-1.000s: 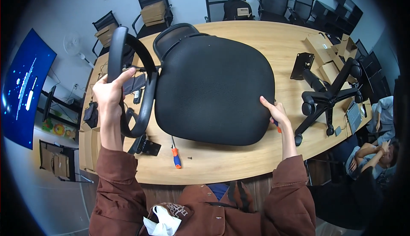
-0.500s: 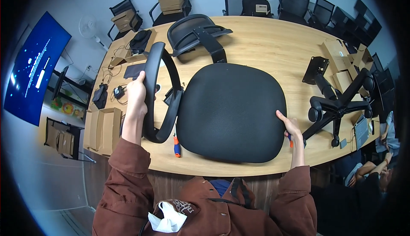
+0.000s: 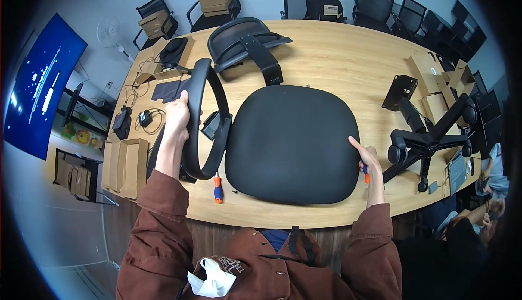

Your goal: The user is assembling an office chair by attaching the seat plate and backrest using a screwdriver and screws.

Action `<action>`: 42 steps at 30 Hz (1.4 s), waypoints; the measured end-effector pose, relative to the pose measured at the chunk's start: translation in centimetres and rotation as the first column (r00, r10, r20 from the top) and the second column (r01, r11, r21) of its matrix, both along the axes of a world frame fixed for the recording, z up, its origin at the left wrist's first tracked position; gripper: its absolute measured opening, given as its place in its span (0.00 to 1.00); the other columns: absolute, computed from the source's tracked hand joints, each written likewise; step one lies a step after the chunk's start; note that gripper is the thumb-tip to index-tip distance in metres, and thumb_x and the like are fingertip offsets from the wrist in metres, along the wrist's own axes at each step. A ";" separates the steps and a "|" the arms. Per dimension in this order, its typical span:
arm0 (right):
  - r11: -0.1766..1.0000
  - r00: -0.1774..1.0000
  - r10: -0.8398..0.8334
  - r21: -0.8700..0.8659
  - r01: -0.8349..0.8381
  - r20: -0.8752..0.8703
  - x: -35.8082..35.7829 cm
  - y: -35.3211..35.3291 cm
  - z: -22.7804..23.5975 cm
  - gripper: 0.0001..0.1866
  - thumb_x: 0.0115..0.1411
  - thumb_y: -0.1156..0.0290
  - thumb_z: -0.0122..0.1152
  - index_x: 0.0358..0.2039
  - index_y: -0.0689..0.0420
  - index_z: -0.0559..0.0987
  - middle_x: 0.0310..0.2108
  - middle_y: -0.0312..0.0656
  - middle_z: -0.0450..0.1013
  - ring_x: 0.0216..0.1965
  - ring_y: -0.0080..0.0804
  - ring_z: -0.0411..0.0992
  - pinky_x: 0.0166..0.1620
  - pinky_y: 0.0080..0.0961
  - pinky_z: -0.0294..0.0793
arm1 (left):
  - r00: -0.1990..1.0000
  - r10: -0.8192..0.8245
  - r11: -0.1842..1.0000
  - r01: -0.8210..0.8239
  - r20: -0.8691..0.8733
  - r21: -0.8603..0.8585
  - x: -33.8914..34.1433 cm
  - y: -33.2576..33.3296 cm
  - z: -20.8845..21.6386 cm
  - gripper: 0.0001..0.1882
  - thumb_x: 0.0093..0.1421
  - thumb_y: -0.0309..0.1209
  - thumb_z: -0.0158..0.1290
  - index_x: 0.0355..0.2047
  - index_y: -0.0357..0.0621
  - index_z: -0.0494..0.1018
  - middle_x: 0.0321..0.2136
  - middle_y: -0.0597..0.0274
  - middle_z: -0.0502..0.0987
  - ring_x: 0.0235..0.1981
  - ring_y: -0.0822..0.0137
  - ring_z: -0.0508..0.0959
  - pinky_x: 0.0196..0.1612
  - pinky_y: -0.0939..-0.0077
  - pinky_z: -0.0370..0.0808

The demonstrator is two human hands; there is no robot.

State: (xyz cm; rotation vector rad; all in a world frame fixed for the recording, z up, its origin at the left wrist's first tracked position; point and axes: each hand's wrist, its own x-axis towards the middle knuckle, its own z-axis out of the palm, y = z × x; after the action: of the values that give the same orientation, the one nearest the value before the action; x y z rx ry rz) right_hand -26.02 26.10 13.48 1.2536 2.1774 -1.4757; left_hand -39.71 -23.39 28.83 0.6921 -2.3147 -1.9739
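Note:
My left hand (image 3: 176, 116) is closed around a black loop-shaped armrest (image 3: 197, 126), which stands upright against the left edge of a black chair seat (image 3: 291, 145). My right hand (image 3: 368, 160) grips the seat's right edge, thumb on top and fingers partly hidden. Just below those fingers shows a blue-and-orange screwdriver handle (image 3: 366, 176); whether they hold it, I cannot tell. Another screwdriver (image 3: 218, 189) lies on the table between armrest and seat, with a small dark screw (image 3: 235, 192) beside it. Dark curved parts lie partly hidden behind my left forearm.
Beyond the seat lies a mesh chair back (image 3: 239, 42) with its bracket. A wheeled chair base (image 3: 429, 142) rests on its side at right. Open cardboard boxes (image 3: 125, 164), cables and a laptop (image 3: 457, 172) occupy the wooden table (image 3: 337, 50). People sit at far right.
The view has shifted slightly. The seat and armrest have come a little toward me and right relative to the table. Both hands keep their grips. Dark parts behind my left forearm now show more.

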 end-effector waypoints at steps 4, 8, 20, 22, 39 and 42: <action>0.999 0.999 0.028 0.034 -0.030 0.037 -1.0 0.6 -0.5 0.37 0.46 0.33 0.77 0.15 0.56 0.73 0.10 0.31 0.63 0.09 0.20 0.62 0.12 0.21 0.57 | 1.000 0.003 1.000 -0.003 0.011 -0.022 -1.2 -0.8 -1.9 0.24 0.77 0.46 0.45 0.32 0.38 0.75 0.18 0.56 0.77 0.12 0.68 0.74 0.16 0.72 0.73; 0.999 0.997 0.034 0.009 -0.035 0.062 -1.1 0.8 -1.8 0.37 0.47 0.34 0.77 0.17 0.58 0.74 0.12 0.32 0.65 0.09 0.21 0.62 0.13 0.22 0.58 | 0.998 0.036 0.999 -0.037 0.055 0.004 -1.8 -1.2 -3.8 0.25 0.76 0.45 0.45 0.32 0.36 0.76 0.17 0.56 0.77 0.12 0.67 0.74 0.16 0.71 0.73; 0.999 0.998 0.028 -0.025 -0.026 0.064 -0.9 1.1 -2.9 0.36 0.50 0.36 0.77 0.19 0.60 0.74 0.12 0.32 0.65 0.10 0.20 0.62 0.13 0.23 0.60 | 0.995 0.042 0.998 -0.039 0.091 -0.041 -1.8 -1.3 -6.2 0.26 0.76 0.48 0.44 0.34 0.37 0.77 0.19 0.58 0.76 0.14 0.68 0.74 0.18 0.73 0.74; 0.999 0.998 0.035 -0.014 -0.034 0.058 -0.8 1.1 -3.0 0.36 0.50 0.37 0.77 0.19 0.60 0.74 0.12 0.32 0.65 0.09 0.20 0.63 0.13 0.23 0.60 | 0.995 0.056 0.998 -0.053 0.085 -0.037 -1.1 -1.3 -5.8 0.26 0.76 0.48 0.44 0.34 0.37 0.76 0.19 0.59 0.76 0.14 0.68 0.74 0.18 0.73 0.74; 0.989 0.942 0.077 -0.092 -0.113 -0.328 4.4 0.0 0.7 0.23 0.47 0.61 0.85 0.33 0.65 0.84 0.24 0.37 0.80 0.17 0.16 0.69 0.20 0.16 0.67 | 0.983 0.118 0.991 -0.107 -0.140 0.080 3.2 -6.6 -2.2 0.28 0.71 0.56 0.51 0.27 0.44 0.76 0.13 0.67 0.70 0.10 0.75 0.69 0.13 0.80 0.65; 0.958 0.925 0.260 -0.048 -0.283 -0.275 5.4 -3.0 3.3 0.38 0.39 0.60 0.88 0.46 0.69 0.82 0.40 0.51 0.83 0.41 0.39 0.83 0.46 0.31 0.83 | 0.978 0.083 0.996 -0.087 -0.190 -0.015 4.3 -8.7 -2.9 0.27 0.68 0.57 0.56 0.26 0.45 0.76 0.13 0.69 0.70 0.10 0.77 0.68 0.13 0.81 0.65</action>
State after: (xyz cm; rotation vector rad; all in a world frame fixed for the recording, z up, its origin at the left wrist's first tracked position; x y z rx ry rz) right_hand -20.63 23.06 16.74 0.7199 2.3068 -1.6765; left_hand -35.44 -32.04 25.92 0.5639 -2.1577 -1.8836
